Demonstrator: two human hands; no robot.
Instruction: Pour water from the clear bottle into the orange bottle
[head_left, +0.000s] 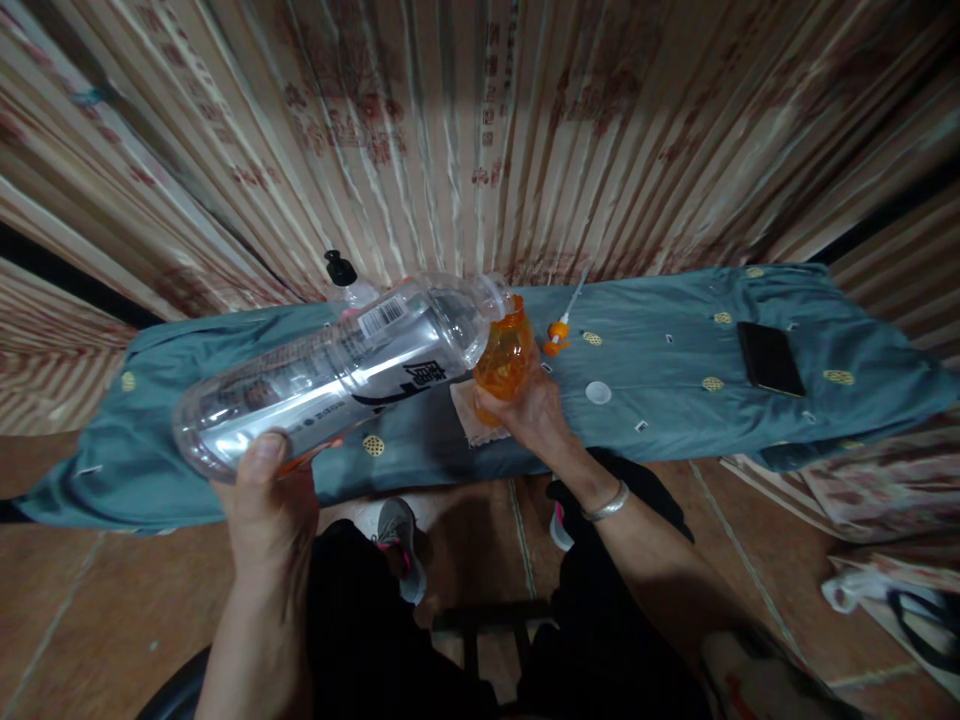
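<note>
A large clear plastic bottle (330, 375) with a silver label lies tilted in my left hand (266, 490), which grips it near its base. Its neck points right and meets the mouth of a small orange see-through bottle (501, 355). My right hand (534, 405) is wrapped around that orange bottle and holds it over the table. Beneath it a pale cloth (474, 415) lies partly covered. Just right of the orange bottle rests an orange pump head (557, 335) with a white tube. A round white cap (598, 392) lies near my right wrist. Whether liquid is flowing I cannot tell.
The narrow table has a teal patterned cloth (667, 420). A pump bottle with a black top (341, 268) stands behind the large bottle. Toward the right end lies a dark flat rectangular object (771, 358). A pleated curtain (465, 130) hangs directly behind the table.
</note>
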